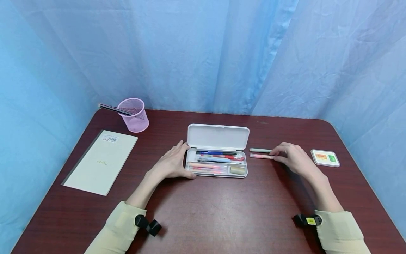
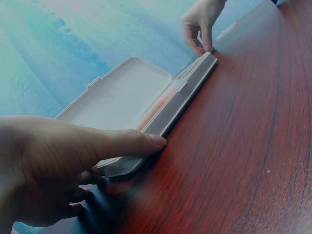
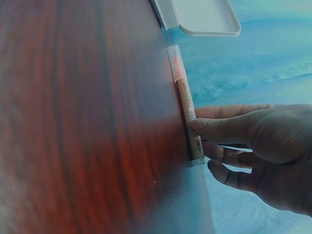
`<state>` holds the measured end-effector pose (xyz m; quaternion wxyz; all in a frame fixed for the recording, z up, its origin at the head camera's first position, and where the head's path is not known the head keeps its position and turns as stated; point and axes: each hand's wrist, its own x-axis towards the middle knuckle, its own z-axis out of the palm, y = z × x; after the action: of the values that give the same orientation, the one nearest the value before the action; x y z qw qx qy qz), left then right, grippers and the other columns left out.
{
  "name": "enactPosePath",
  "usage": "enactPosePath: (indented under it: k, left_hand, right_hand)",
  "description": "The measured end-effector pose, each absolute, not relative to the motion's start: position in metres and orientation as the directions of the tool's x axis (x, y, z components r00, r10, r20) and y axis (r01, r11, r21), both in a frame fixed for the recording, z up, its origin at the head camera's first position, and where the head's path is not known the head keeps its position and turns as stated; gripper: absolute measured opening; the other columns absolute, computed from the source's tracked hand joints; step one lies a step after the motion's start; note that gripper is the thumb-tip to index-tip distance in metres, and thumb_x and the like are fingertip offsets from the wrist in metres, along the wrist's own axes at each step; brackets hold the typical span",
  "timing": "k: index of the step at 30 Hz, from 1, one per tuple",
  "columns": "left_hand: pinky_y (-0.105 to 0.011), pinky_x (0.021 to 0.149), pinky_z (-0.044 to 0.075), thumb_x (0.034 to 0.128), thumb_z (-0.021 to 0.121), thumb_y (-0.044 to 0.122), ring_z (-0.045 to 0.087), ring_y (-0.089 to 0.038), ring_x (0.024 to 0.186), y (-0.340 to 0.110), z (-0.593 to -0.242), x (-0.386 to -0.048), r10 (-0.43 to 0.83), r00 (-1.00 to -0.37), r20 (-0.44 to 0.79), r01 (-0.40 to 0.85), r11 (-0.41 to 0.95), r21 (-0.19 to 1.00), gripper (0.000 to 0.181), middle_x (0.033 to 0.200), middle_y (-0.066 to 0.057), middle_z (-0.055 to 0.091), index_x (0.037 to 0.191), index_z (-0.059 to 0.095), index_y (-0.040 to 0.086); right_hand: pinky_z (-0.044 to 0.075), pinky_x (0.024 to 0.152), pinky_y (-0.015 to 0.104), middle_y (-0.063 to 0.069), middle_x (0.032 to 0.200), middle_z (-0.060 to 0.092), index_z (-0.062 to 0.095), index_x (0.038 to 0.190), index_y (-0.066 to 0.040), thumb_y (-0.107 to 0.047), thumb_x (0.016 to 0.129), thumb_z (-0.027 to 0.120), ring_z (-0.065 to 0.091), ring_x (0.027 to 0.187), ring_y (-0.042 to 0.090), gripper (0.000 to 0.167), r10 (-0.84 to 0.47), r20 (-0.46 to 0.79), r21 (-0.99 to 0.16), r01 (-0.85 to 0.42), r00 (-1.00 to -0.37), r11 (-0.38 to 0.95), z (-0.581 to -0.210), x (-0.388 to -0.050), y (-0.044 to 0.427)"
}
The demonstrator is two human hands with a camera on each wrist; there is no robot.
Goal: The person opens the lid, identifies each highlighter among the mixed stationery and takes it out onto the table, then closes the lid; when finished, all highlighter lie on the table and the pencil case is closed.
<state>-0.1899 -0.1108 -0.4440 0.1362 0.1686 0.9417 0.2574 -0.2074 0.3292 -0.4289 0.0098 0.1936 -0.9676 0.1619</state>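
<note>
A white pencil case (image 1: pixel 216 176) lies on the table with its lid (image 1: pixel 218 137) raised, holding several pens, pink-orange highlighters (image 1: pixel 207 167) and a beige eraser (image 1: pixel 237 170). My left hand (image 1: pixel 171 162) grips the case's left end, thumb along the front corner and a finger at the back corner. Right of the case, my right hand (image 1: pixel 291 158) pinches a pink highlighter (image 1: pixel 260 156) near its right end; its clear cap (image 3: pixel 175 56) points toward the case. Just behind it lies a pale green pen (image 1: pixel 258 150), its right end at my fingers.
At the back left stands a pink mesh pen cup (image 1: pixel 136 123) with dark pencils (image 1: pixel 114 108) leaning out. A cream notebook (image 1: pixel 101 162) lies at the left. A small white case with orange and green pieces (image 1: pixel 325 157) sits on the right. Blue curtains (image 1: pixel 203 56) surround the table.
</note>
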Motion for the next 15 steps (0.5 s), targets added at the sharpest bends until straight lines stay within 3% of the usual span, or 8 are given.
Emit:
enactPosePath:
  k: [8, 15]
  left_hand:
    - [-0.053, 0.130, 0.027, 0.0682, 0.092, 0.047, 0.022, -0.034, 0.160, -0.109, -0.444, -0.191, 0.397, -0.903, -0.167, 0.255, 0.805, 0.535, 0.104, 0.166, -0.018, 0.033, 0.150, 0.040, 0.008]
    - [-0.053, 0.131, 0.025, 0.0688, 0.091, 0.046, 0.020, -0.033, 0.161, -0.110, -0.443, -0.191, 0.395, -0.901, -0.179, 0.248, 0.808, 0.534, 0.105, 0.167, -0.017, 0.032, 0.151, 0.039, 0.008]
  right_hand:
    - [0.052, 0.071, 0.031, -0.002, 0.091, 0.071, 0.079, 0.102, -0.015, -0.006, 0.086, 0.080, 0.060, 0.080, 0.013, 0.018, -0.371, 0.168, -0.322, -0.406, -0.913, 0.855, -0.424, -0.204, 0.315]
    - [0.058, 0.075, 0.031, -0.007, 0.095, 0.074, 0.079, 0.103, -0.016, -0.010, 0.090, 0.078, 0.062, 0.083, 0.006, 0.014, -0.441, 0.237, -0.459, -0.500, -0.866, 0.735, -0.426, -0.201, 0.264]
